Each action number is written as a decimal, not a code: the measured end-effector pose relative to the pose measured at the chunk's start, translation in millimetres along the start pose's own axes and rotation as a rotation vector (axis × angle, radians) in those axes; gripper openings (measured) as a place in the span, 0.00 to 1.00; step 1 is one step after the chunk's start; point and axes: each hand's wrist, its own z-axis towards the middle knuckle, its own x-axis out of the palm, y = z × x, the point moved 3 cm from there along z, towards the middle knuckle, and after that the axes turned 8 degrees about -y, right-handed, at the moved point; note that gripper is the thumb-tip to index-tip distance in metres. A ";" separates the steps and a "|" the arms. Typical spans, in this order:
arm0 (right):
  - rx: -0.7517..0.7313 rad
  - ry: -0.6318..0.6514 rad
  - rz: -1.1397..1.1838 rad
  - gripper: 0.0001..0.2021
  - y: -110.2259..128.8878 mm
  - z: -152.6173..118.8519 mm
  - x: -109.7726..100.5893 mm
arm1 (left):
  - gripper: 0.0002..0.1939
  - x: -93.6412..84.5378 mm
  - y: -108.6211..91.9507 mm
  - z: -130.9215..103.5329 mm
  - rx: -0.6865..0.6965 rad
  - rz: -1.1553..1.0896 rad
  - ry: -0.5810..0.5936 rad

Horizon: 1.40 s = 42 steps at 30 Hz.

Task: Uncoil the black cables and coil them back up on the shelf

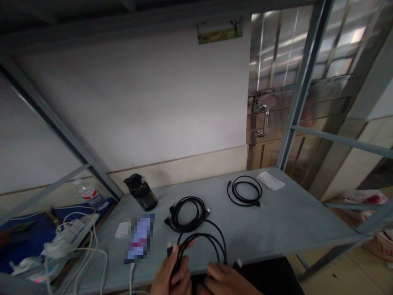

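At the table's front edge, my left hand point(173, 272) is closed around a looped black cable point(201, 234), thumb uppermost. My right hand point(225, 280) has its fingers curled on the right side of the same loop. A pale plug end point(238, 262) sticks out beside the right hand. Just beyond lies a coiled black cable point(177, 221) with several connector ends. A thinner black cable coil point(250, 202) rests farther back on the right. To the left of my hands is a phone point(139, 239) with a blurred screen and a white cord at its lower end.
A black bottle point(143, 194) stands at the back left of the grey table point(285, 221). White paper point(270, 180) lies at the back right. White cords and a power strip point(76, 229) crowd the left, near a clear water bottle point(92, 196). Metal frame posts point(294, 110) rise at the sides.
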 end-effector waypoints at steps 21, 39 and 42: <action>0.437 -0.073 0.121 0.13 -111.3 51.4 67.8 | 0.14 -17.9 -36.0 129.3 1.552 1.215 -0.366; 0.682 -0.185 0.073 0.21 -160.2 22.1 47.7 | 0.12 -19.3 -23.9 143.3 1.596 1.277 -0.167; 0.743 -0.176 -0.065 0.21 -203.5 -14.4 13.4 | 0.14 -21.0 -22.8 143.8 1.601 1.287 -0.173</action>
